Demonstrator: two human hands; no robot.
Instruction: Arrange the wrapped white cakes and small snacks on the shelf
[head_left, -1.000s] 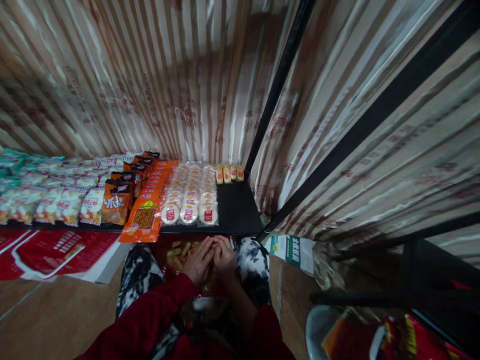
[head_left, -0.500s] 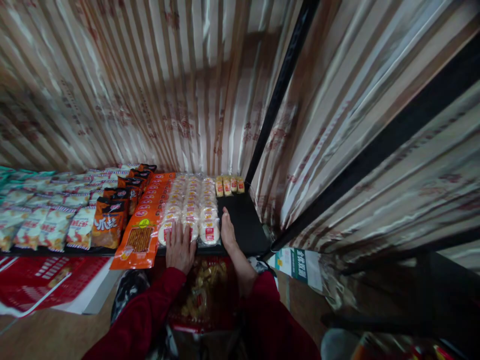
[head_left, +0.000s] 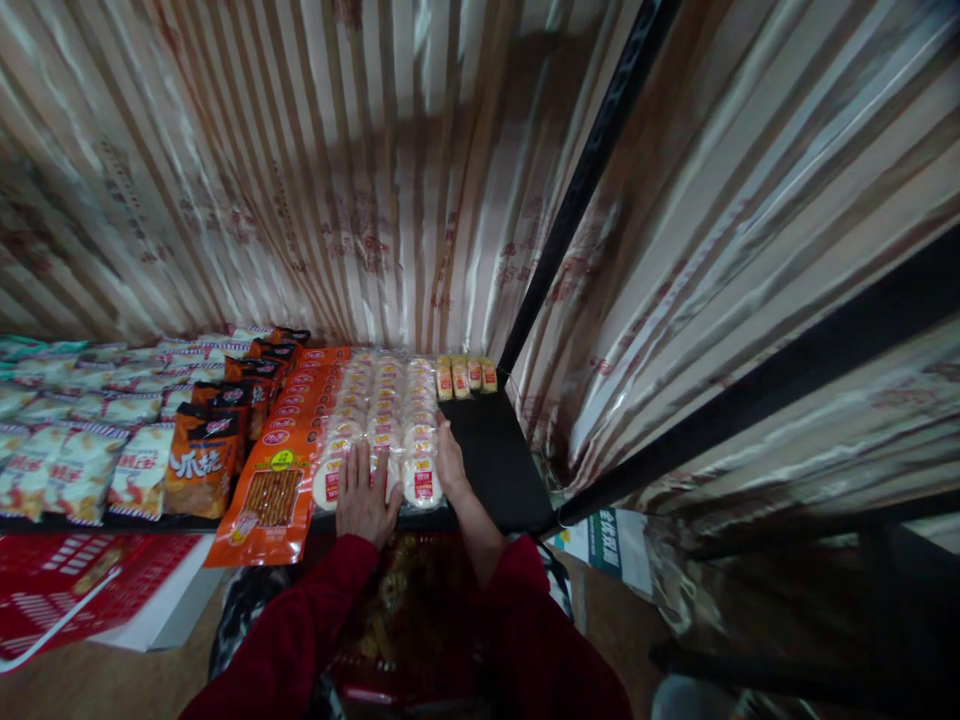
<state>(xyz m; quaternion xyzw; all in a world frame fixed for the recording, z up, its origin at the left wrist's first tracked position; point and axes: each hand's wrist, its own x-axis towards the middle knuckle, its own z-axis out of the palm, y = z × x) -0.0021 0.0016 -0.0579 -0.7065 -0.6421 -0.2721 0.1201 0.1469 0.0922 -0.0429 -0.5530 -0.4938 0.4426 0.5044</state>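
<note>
Rows of round white crackers in clear wrappers [head_left: 385, 400] lie on a black shelf [head_left: 495, 460]. My left hand [head_left: 365, 500] rests flat over the front of the left and middle rows, fingers stretched out. At the right side of the right-hand row is my right hand [head_left: 452, 462], its edge toward the shelf and its palm against or close beside the wrappers; its fingers are straight. Left of the crackers lie overlapping orange snack packs [head_left: 274, 475]. Several small yellow wrapped snacks [head_left: 466, 376] stand at the shelf's back right corner.
White snack bags [head_left: 86, 470] and brown-orange bags [head_left: 202, 460] fill the shelf's left part. Below stand a red basket [head_left: 60, 580] and, between my arms, a red container with yellow packets [head_left: 397, 600]. Black posts [head_left: 585, 190] and a striped curtain [head_left: 337, 200] enclose the corner.
My right hand has moved left, from slightly apart to right beside the cracker row. My left hand stays flat on the wrappers. The view has shifted slightly.
</note>
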